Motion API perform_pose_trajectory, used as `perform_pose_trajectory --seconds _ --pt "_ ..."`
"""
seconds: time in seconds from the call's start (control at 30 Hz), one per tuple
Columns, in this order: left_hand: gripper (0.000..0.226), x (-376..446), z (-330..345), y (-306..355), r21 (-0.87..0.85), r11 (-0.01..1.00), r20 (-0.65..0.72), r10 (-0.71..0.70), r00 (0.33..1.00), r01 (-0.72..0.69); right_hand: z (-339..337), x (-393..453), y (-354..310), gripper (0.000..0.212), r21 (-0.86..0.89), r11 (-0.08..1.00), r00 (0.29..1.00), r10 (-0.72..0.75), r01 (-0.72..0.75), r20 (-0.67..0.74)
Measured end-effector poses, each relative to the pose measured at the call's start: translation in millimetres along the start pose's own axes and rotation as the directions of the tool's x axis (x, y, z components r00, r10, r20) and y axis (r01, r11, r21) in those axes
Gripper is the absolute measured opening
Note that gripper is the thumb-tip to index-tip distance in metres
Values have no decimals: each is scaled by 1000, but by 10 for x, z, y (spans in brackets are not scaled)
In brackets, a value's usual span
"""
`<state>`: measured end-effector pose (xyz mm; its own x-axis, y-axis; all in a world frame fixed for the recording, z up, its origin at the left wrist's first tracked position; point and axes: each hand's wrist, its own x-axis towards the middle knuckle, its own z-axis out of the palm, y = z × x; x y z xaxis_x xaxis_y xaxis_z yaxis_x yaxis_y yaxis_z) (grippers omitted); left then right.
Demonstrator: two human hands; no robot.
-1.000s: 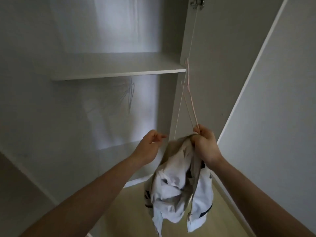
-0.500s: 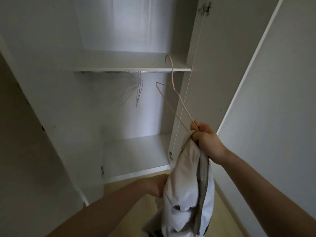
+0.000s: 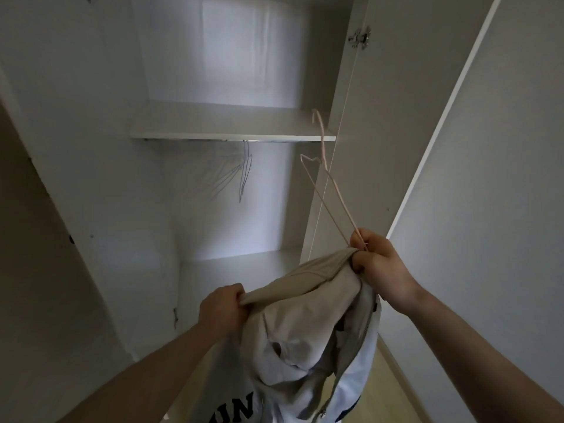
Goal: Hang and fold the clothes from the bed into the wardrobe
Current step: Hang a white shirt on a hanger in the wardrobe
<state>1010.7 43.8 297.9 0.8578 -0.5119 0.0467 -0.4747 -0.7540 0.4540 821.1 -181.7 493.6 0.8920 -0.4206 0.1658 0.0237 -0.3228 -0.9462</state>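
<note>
I stand before an open white wardrobe (image 3: 232,137). My right hand (image 3: 377,261) grips a thin pink wire hanger (image 3: 328,184) by one end, together with the collar of a beige and white zip jacket (image 3: 308,331). The hanger points up and left toward the shelf. My left hand (image 3: 221,309) pinches the other side of the jacket's beige collar and holds it stretched. The jacket hangs bunched below both hands, with dark letters showing at its lower edge.
Several pale wire hangers (image 3: 244,172) hang under the shelf inside the wardrobe. The right door (image 3: 396,117) stands open with a metal hinge (image 3: 360,38) near its top. A lower white shelf (image 3: 238,270) lies behind the hands. Light wood floor (image 3: 390,392) shows at bottom right.
My left hand dropped from beside the right hand, went low behind the jacket, then came up gripping the collar. The jacket now spreads between both hands. The view shifted toward the wardrobe interior.
</note>
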Motion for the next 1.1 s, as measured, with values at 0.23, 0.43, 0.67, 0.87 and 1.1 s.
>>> perform_pose_trajectory --seconds 0.23,0.43,0.67,0.87,1.1 --pt "11 183 -296 -329 24 995 48 -95 994 94 -30 115 238 37 -280 960 996 -40 17 -80" --pt "14 426 -1206 -110 -178 984 26 3 1000 2 -410 214 488 29 -556 827 984 -26 -77 -176" --pt "18 578 -2255 421 -275 952 48 150 988 -131 -483 330 393 34 -584 811 978 -128 8 -164" --pt "34 738 -2580 648 -79 967 -425 189 885 -244 -530 545 172 34 -342 934 965 9 -101 -263" --pt "27 490 -2039 1059 -158 946 204 310 929 -282 -87 674 -159 38 -362 932 998 -42 26 -37"
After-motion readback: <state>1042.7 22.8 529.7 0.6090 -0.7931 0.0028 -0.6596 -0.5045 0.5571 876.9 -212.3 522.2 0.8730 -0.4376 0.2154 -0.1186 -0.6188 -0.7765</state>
